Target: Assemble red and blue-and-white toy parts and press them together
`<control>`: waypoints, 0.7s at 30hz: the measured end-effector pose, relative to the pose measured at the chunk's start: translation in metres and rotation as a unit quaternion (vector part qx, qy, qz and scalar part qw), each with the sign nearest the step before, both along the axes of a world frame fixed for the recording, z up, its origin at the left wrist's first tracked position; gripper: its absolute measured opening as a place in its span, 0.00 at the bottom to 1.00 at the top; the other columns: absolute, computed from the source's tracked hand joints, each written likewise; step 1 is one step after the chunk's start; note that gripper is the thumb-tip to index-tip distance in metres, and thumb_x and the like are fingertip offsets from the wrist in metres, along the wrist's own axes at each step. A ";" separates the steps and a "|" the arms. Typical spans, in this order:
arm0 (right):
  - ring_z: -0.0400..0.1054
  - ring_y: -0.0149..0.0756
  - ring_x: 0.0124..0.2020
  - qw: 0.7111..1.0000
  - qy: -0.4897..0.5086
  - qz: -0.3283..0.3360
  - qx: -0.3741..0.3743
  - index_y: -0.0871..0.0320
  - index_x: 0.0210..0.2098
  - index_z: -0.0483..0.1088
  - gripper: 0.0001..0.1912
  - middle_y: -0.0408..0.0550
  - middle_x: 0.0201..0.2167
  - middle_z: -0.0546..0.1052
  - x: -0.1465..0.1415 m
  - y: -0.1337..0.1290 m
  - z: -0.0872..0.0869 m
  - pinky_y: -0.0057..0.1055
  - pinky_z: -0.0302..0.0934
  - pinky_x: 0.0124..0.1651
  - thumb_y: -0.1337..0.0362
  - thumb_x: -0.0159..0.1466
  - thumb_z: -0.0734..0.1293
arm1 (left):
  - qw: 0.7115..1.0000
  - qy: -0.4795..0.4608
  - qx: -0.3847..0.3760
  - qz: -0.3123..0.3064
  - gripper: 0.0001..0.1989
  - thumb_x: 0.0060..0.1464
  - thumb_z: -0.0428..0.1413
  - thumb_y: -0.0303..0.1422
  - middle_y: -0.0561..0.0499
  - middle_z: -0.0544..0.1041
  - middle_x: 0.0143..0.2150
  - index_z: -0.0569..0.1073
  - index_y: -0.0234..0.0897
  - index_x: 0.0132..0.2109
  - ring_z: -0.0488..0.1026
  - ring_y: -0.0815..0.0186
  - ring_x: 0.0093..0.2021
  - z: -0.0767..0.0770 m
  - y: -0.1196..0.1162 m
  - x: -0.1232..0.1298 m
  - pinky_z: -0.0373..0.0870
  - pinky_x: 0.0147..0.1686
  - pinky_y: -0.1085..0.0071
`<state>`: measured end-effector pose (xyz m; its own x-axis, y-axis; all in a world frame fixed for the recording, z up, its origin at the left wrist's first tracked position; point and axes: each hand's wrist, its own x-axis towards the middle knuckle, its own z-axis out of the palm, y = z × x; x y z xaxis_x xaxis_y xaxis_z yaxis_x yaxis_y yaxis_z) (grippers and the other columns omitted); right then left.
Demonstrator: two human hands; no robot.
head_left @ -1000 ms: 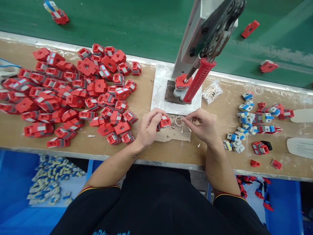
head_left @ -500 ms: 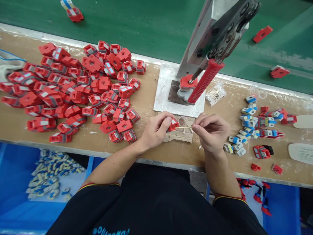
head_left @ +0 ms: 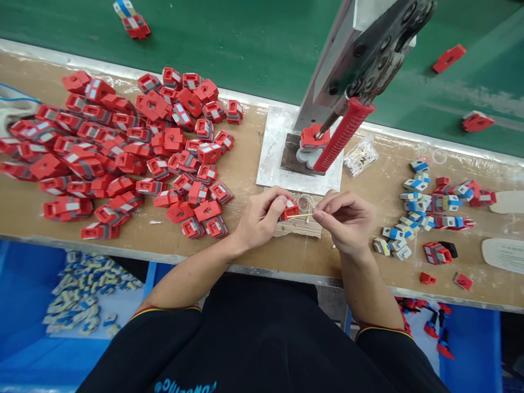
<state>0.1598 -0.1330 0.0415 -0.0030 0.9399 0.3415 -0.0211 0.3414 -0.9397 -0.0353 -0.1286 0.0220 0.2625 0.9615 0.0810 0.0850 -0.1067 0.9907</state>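
My left hand (head_left: 266,214) is closed around a small red plastic part (head_left: 291,208), which shows past the thumb and fingertips. Between thumb and forefinger, my right hand (head_left: 346,218) pinches a thin cotton swab (head_left: 301,215). The swab's far end reaches the red part, and its tip cannot be made out. Just behind the hands, a small clear round dish (head_left: 305,202) sits on a piece of cardboard (head_left: 295,229), with another swab leaning by it.
A hand press with a red lever (head_left: 346,134) stands on a metal plate (head_left: 270,169), a red part beneath it. Many red parts (head_left: 123,150) lie left; white-and-blue pieces (head_left: 415,204) lie right. A bag of swabs (head_left: 361,156) is beside the press. The green belt (head_left: 229,43) runs behind.
My right hand has moved left, bringing the swab further onto the red part. My left hand stays put. The parts on the green belt have shifted right.
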 end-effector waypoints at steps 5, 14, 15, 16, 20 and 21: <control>0.74 0.32 0.24 1.000 -0.021 -0.002 0.010 0.54 0.27 0.74 0.15 0.42 0.23 0.81 0.002 0.001 0.001 0.31 0.67 0.27 0.60 0.63 0.81 | 1.000 -0.006 -0.003 0.001 0.19 0.72 0.51 0.45 0.56 0.73 0.26 0.76 0.37 0.40 0.66 0.70 0.24 -0.001 0.000 0.000 0.65 0.28 0.72; 0.75 0.33 0.25 0.998 -0.060 -0.001 0.028 0.53 0.28 0.75 0.12 0.42 0.24 0.82 0.011 0.000 0.001 0.31 0.64 0.27 0.65 0.63 0.80 | 0.999 -0.027 0.008 0.015 0.19 0.72 0.53 0.46 0.55 0.75 0.26 0.77 0.38 0.39 0.69 0.69 0.24 0.000 0.001 0.001 0.65 0.25 0.73; 0.75 0.33 0.25 0.997 -0.066 0.000 0.032 0.53 0.28 0.75 0.12 0.42 0.24 0.82 0.012 0.000 0.001 0.31 0.64 0.27 0.66 0.63 0.80 | 1.000 -0.023 0.011 0.018 0.18 0.72 0.54 0.46 0.55 0.75 0.26 0.77 0.38 0.39 0.69 0.69 0.24 0.000 0.001 0.001 0.65 0.25 0.73; 0.75 0.33 0.25 0.997 -0.073 -0.001 0.037 0.53 0.28 0.75 0.12 0.42 0.23 0.82 0.013 0.000 0.002 0.31 0.64 0.27 0.67 0.63 0.80 | 0.999 -0.020 0.014 0.021 0.18 0.71 0.54 0.45 0.55 0.75 0.26 0.77 0.38 0.39 0.69 0.69 0.24 0.000 0.001 0.001 0.65 0.25 0.73; 0.75 0.33 0.24 0.993 -0.109 -0.005 0.054 0.53 0.28 0.75 0.12 0.42 0.24 0.82 0.016 0.000 0.003 0.31 0.62 0.25 0.70 0.62 0.79 | 0.999 -0.009 0.014 0.031 0.16 0.70 0.54 0.44 0.55 0.74 0.25 0.76 0.38 0.38 0.67 0.70 0.23 -0.001 0.001 0.001 0.64 0.25 0.73; 0.75 0.33 0.24 0.992 -0.117 -0.005 0.057 0.53 0.28 0.75 0.12 0.42 0.24 0.83 0.016 0.000 0.003 0.31 0.62 0.25 0.70 0.62 0.79 | 0.999 -0.006 0.015 0.033 0.16 0.70 0.54 0.44 0.55 0.74 0.25 0.76 0.38 0.38 0.66 0.70 0.23 -0.001 0.001 0.001 0.63 0.25 0.73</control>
<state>0.1758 -0.1328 0.0446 -0.0859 0.8959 0.4360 0.1963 0.4442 -0.8741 -0.0344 -0.1275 0.0211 0.1975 0.9738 0.1126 0.0807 -0.1306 0.9881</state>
